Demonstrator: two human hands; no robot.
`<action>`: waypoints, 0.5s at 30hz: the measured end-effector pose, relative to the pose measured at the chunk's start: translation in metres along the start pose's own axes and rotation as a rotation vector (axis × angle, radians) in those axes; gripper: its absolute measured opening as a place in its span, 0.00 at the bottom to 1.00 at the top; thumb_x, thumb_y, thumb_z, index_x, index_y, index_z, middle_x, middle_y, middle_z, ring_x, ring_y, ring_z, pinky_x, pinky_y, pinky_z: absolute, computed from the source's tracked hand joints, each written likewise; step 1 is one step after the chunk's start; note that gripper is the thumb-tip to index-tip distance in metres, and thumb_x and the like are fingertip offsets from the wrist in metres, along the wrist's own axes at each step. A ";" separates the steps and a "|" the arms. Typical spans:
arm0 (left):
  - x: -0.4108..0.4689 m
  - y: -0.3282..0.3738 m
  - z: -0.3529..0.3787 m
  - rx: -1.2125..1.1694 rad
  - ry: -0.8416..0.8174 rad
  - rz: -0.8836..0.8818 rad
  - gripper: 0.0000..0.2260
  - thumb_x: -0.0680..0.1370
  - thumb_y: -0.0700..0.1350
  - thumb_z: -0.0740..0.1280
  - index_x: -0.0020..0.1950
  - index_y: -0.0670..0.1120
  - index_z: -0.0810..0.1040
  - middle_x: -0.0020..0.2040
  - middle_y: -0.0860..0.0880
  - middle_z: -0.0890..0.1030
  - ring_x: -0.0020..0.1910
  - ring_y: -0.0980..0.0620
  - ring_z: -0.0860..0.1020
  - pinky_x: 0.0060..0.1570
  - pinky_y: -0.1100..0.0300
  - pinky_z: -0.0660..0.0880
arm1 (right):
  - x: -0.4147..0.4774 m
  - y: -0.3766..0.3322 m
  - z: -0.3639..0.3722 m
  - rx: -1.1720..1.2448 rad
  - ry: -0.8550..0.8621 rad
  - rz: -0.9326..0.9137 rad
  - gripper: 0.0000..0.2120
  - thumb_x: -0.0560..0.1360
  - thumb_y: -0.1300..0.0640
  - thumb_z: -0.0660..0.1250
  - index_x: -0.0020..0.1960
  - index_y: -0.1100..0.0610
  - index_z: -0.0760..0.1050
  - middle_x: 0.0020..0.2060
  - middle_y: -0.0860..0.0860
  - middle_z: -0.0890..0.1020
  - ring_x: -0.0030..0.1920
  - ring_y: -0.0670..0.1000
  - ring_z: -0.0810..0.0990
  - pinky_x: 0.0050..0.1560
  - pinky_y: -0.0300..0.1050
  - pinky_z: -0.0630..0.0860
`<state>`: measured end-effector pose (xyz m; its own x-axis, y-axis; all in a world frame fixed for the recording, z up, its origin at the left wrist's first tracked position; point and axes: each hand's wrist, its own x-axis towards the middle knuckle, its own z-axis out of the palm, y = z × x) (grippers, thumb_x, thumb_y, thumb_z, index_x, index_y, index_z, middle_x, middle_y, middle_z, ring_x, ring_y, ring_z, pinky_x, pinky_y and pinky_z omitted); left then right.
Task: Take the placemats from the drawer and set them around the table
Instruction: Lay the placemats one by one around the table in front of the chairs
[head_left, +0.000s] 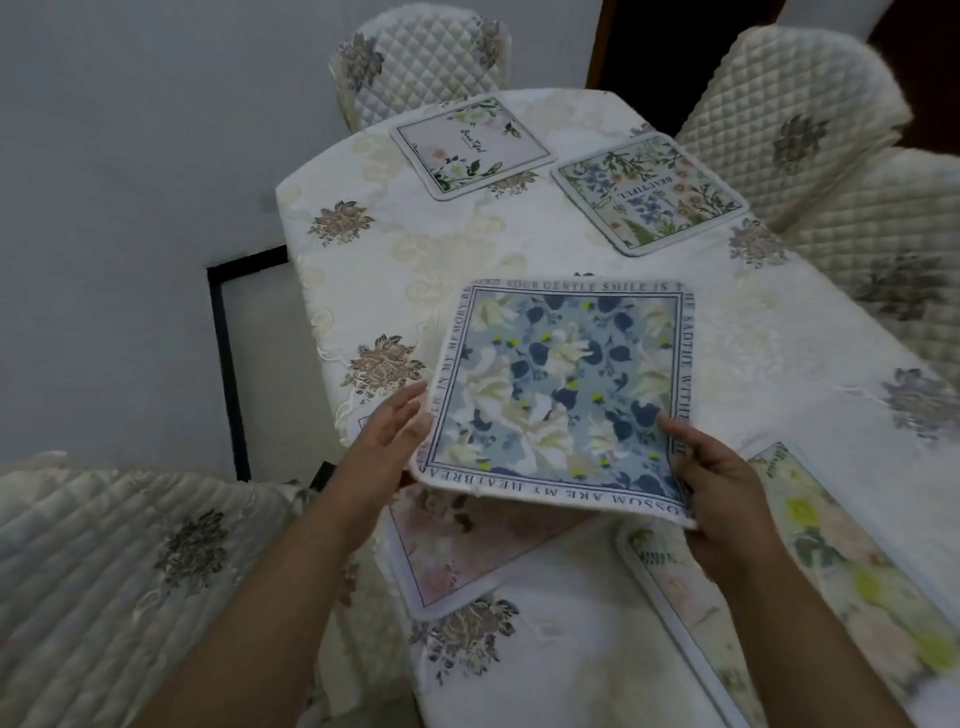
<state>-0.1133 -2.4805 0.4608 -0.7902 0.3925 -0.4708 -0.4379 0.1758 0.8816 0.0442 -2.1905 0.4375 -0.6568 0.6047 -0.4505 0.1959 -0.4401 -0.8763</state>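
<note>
I hold a square blue floral placemat (558, 387) with lettering round its border above the table (395, 270). My right hand (719, 483) grips its near right corner, thumb on top. My left hand (387, 441) is at its left edge, fingers under the mat. Two placemats lie at the far end: a white one with green leaves (470, 145) and a botanical one (649, 192). Below my hands lie a pale pink placemat (447, 551) and a yellow-flowered placemat (841, 561), both partly covered.
The table has a cream embroidered cloth with flower motifs. Quilted chair covers surround it: one at the far end (421, 57), two on the right (789, 114), one at near left (130, 566). A grey wall is at left, with a dark-framed panel (228, 364) low down.
</note>
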 end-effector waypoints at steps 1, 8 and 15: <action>-0.005 0.009 0.003 -0.044 -0.049 -0.029 0.17 0.77 0.56 0.68 0.65 0.64 0.76 0.71 0.54 0.74 0.65 0.48 0.77 0.62 0.39 0.75 | -0.008 -0.006 -0.004 -0.034 -0.026 -0.008 0.14 0.80 0.63 0.59 0.58 0.55 0.81 0.55 0.51 0.84 0.53 0.56 0.84 0.51 0.55 0.82; -0.073 0.037 0.042 0.217 -0.224 0.042 0.20 0.77 0.39 0.70 0.64 0.60 0.80 0.67 0.59 0.75 0.61 0.56 0.80 0.56 0.54 0.80 | -0.073 -0.056 -0.047 -0.322 -0.216 -0.038 0.22 0.81 0.67 0.55 0.58 0.45 0.81 0.61 0.47 0.80 0.55 0.50 0.82 0.52 0.51 0.82; -0.131 0.032 0.087 0.482 -0.087 0.200 0.21 0.80 0.43 0.68 0.69 0.63 0.74 0.70 0.61 0.69 0.66 0.61 0.65 0.67 0.58 0.65 | -0.130 -0.072 -0.073 -0.814 -0.098 -0.178 0.20 0.78 0.50 0.66 0.69 0.38 0.70 0.70 0.44 0.70 0.67 0.50 0.71 0.64 0.56 0.74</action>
<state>0.0138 -2.4477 0.5532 -0.7903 0.5309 -0.3058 -0.0194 0.4772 0.8786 0.1686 -2.1894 0.5469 -0.7808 0.5427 -0.3096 0.5227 0.2959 -0.7995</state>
